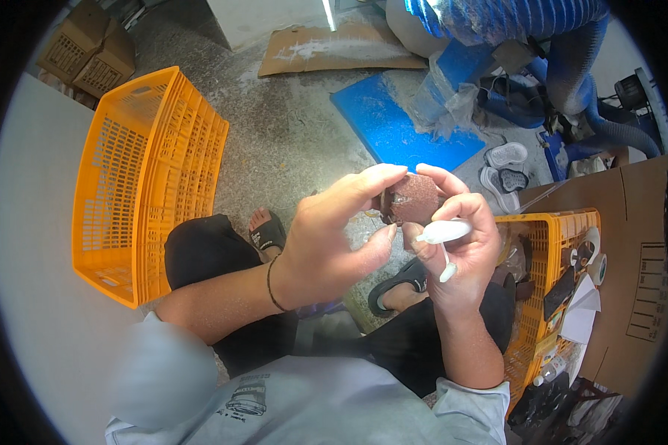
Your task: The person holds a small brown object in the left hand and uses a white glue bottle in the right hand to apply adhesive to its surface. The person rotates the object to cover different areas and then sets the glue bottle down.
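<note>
My left hand [332, 241] and my right hand [464, 245] meet in front of me over my lap. Between their fingertips they hold a small reddish-brown speckled piece [414, 200], rounded and rough like abrasive sheet. My left thumb and forefinger pinch its left edge. My right hand grips its right side and also holds a small white plastic tool [444, 232] with a thin stem pointing down across the palm. A thin dark band circles my left wrist.
An empty orange plastic crate [152, 178] lies tipped on the concrete floor at left. A second orange crate [545, 245] at right holds papers and small items beside a brown cardboard box [634, 245]. A blue board [401, 126], blue hoses and sandals lie beyond.
</note>
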`<state>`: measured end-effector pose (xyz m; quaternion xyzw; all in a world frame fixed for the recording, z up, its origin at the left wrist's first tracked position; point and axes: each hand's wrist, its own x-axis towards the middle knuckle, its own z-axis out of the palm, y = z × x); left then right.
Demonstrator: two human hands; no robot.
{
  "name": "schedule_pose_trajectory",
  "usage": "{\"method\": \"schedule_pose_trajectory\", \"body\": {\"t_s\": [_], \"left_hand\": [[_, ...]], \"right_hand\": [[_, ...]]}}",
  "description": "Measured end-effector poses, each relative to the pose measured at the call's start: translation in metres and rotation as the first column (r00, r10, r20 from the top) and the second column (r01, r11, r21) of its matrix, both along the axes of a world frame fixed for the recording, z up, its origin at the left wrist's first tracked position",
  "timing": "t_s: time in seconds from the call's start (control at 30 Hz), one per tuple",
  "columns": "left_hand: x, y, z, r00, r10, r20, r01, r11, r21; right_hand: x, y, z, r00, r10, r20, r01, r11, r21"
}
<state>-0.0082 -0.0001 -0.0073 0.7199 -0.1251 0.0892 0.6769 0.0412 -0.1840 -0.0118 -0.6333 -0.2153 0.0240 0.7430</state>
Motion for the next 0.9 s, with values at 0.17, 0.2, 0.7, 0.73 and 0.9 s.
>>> {"method": "schedule_pose_trajectory", "body": {"t_s": [0.17, 0.2, 0.7, 0.73, 0.9], "left_hand": [[0.0050, -0.0049, -0.0049, 0.979, 0.133, 0.153, -0.145, 0.987, 0.069], [0.0057, -0.0055, -0.0059, 0.976, 0.139, 0.165, -0.152, 0.986, 0.065], [0.0067, -0.0033, -0.0035, 0.972, 0.106, 0.211, -0.117, 0.992, 0.041], [0.0069, -0.0033, -0.0032, 0.971, 0.106, 0.213, -0.118, 0.992, 0.043], [0.0029, 0.0020, 0.0013, 0.991, -0.017, 0.132, 0.012, 0.999, 0.041]], "right_hand": [[-0.0007, 0.0004, -0.0011, 1.000, 0.000, 0.014, -0.001, 1.000, 0.008], [-0.0007, 0.0000, -0.0013, 1.000, 0.005, 0.014, -0.005, 1.000, 0.012], [0.0008, -0.0018, -0.0059, 0.998, 0.000, 0.063, 0.001, 1.000, -0.008], [0.0006, -0.0019, -0.0058, 0.998, 0.001, 0.056, -0.001, 1.000, -0.003], [0.0001, -0.0011, -0.0057, 0.998, -0.009, 0.055, 0.009, 1.000, 0.006]]}}
